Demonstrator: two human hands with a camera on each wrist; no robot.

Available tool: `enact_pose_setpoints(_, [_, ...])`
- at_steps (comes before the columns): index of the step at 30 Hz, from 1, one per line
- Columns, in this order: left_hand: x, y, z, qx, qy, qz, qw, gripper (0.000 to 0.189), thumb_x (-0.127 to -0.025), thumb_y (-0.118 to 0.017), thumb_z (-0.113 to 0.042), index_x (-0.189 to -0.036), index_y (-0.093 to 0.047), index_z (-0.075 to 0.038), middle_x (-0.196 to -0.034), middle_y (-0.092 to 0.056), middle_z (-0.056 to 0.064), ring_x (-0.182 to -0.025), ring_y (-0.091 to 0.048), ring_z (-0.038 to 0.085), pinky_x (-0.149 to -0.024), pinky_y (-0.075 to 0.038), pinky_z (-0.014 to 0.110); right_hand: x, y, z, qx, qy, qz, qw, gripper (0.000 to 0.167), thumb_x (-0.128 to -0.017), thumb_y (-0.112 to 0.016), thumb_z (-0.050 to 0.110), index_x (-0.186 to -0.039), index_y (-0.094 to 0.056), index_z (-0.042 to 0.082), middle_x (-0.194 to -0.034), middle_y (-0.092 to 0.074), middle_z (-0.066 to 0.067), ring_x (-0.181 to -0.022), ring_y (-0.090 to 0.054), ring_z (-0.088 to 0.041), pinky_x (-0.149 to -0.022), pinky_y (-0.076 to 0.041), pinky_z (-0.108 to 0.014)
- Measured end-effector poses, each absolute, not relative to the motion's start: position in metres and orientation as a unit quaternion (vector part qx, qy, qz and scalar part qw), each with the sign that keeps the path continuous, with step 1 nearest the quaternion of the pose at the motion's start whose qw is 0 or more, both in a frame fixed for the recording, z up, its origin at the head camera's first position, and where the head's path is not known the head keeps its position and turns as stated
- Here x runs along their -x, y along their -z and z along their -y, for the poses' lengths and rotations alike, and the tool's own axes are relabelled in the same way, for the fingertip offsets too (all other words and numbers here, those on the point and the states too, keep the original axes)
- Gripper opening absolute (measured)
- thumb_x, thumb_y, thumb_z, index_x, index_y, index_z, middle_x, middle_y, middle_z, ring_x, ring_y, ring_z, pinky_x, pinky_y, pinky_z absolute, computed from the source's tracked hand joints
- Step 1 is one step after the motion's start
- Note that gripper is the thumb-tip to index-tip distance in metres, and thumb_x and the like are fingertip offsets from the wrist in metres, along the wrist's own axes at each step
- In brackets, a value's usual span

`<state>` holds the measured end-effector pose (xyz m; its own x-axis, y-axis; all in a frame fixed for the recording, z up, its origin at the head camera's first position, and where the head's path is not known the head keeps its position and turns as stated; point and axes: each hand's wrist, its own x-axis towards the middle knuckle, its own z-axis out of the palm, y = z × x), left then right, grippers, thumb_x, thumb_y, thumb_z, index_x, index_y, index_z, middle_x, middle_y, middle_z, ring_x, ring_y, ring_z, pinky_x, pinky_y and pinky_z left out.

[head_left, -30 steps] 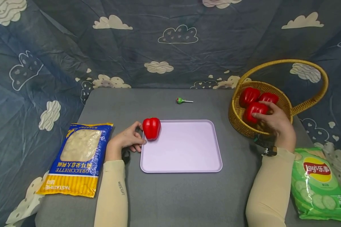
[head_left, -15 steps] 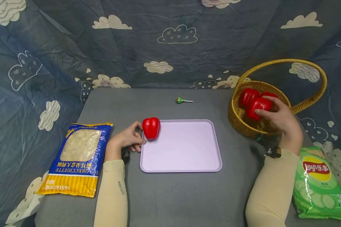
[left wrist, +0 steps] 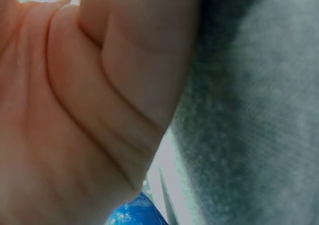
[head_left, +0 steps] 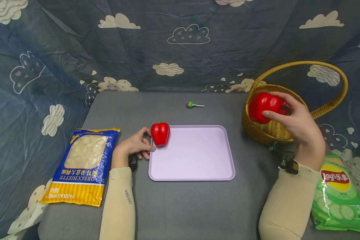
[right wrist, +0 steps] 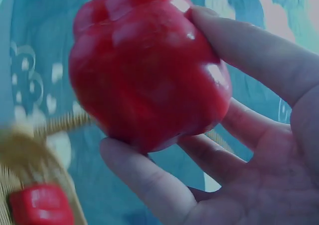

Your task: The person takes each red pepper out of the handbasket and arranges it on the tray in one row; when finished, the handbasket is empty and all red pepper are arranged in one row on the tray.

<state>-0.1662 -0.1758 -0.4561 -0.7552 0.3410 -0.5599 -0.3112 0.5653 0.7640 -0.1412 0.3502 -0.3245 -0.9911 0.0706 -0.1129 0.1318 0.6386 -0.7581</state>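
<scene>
Above the wicker basket [head_left: 259, 131], my right hand [head_left: 303, 123] grips a glossy red bell pepper [head_left: 262, 106], with the thumb on one side and fingers on the other. The right wrist view shows that pepper [right wrist: 149, 70] close up, while another red pepper [right wrist: 42, 205] lies lower in the basket. In the head view the held pepper mostly covers those behind it. My left hand [head_left: 133, 145] holds the left rim of a pale lilac tray [head_left: 192, 156], its lower fingers curled beside the edge. One upright red bell pepper [head_left: 160, 134] stands in the tray's far left corner, near the left fingertips.
A blue and yellow pasta bag [head_left: 81, 166] lies left of the left arm. A green crisp packet [head_left: 339, 196] lies beyond the right forearm. Behind the tray is a green-wrapped lollipop [head_left: 192, 105]. The basket's tall handle [head_left: 306, 62] arches up over its opening.
The right hand has lifted a pepper up out of its place among the others in the basket. The left hand, the tray and its pepper have stayed put.
</scene>
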Motion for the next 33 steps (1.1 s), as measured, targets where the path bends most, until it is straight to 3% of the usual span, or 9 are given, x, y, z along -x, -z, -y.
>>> enact_pose_setpoints(9, [0.168, 0.456, 0.176, -0.013, -0.468, -0.811, 0.350, 0.063, -0.096, -0.079, -0.022, -0.140, -0.035, -0.017, -0.090, -0.073, 0.010, -0.065, -0.074, 0.020, -0.059, -0.057, 0.028, 0.157, 0.328, -0.285, 0.000, 0.476, -0.879, 0.037, 0.077, -0.095, -0.080, 0.030, -0.161, -0.041, 0.029, -0.163, -0.041, -0.010, -0.143, -0.040, -0.035, -0.083, -0.054, -0.017])
enact_pose_setpoints(13, [0.168, 0.457, 0.177, -0.013, -0.468, -0.812, 0.348, 0.063, -0.096, -0.079, -0.022, -0.140, -0.035, -0.017, -0.090, -0.073, 0.009, -0.065, -0.075, 0.019, -0.059, -0.057, 0.027, 0.167, 0.340, -0.257, 0.019, 0.500, -0.864, 0.052, 0.075, -0.093, -0.081, 0.026, -0.159, -0.045, 0.027, -0.165, -0.042, -0.009, -0.147, -0.041, -0.036, -0.099, -0.056, -0.041])
enact_pose_setpoints(17, [0.167, 0.458, 0.178, -0.008, -0.472, -0.810, 0.348, 0.062, -0.096, -0.080, -0.024, -0.140, -0.036, -0.019, -0.092, -0.074, 0.008, -0.067, -0.075, 0.020, -0.061, -0.058, 0.028, 0.175, 0.354, -0.235, 0.041, 0.511, -0.855, 0.080, 0.073, -0.093, -0.081, 0.023, -0.158, -0.047, 0.023, -0.165, -0.043, -0.011, -0.148, -0.041, -0.037, -0.110, -0.050, -0.062])
enact_pose_setpoints(33, [0.162, 0.461, 0.181, -0.016, -0.495, -0.797, 0.346, 0.060, -0.096, -0.079, -0.021, -0.140, -0.038, -0.020, -0.089, -0.076, 0.005, -0.068, -0.075, 0.019, -0.058, -0.056, 0.027, 0.193, 0.407, -0.172, 0.090, 0.510, -0.841, 0.155, 0.063, -0.092, -0.080, 0.020, -0.150, -0.055, 0.019, -0.157, -0.049, -0.013, -0.143, -0.046, -0.039, -0.108, -0.050, -0.060])
